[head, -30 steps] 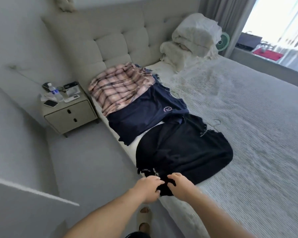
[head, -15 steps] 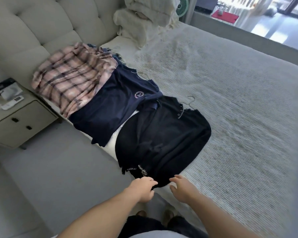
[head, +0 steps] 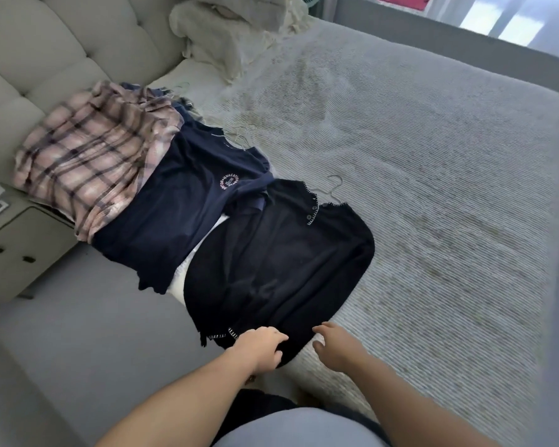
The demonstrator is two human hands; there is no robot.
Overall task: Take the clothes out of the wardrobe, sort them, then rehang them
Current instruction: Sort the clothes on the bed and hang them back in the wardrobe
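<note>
Three garments lie in a row on the bed's left side. The black cardigan (head: 281, 262), trimmed with white stitching, is nearest, and a wire hanger (head: 334, 188) sticks out at its neck. Beyond it lies a navy T-shirt (head: 188, 214) with a round logo, then a pink plaid shirt (head: 91, 156) against the headboard. My left hand (head: 261, 348) is curled on the cardigan's bottom hem. My right hand (head: 334, 346) hovers just right of the hem with its fingers spread, holding nothing.
The bed (head: 433, 188) has a grey ribbed cover, with folded cream bedding (head: 233, 30) piled at its head. A nightstand (head: 17, 250) stands on the left beside the tufted headboard (head: 46, 46). Grey floor (head: 78, 350) runs along the bed's left edge.
A second ago both hands pinched the cardigan's hem together. My right hand has let go and moved right. The view has swung right and down over the bed.
</note>
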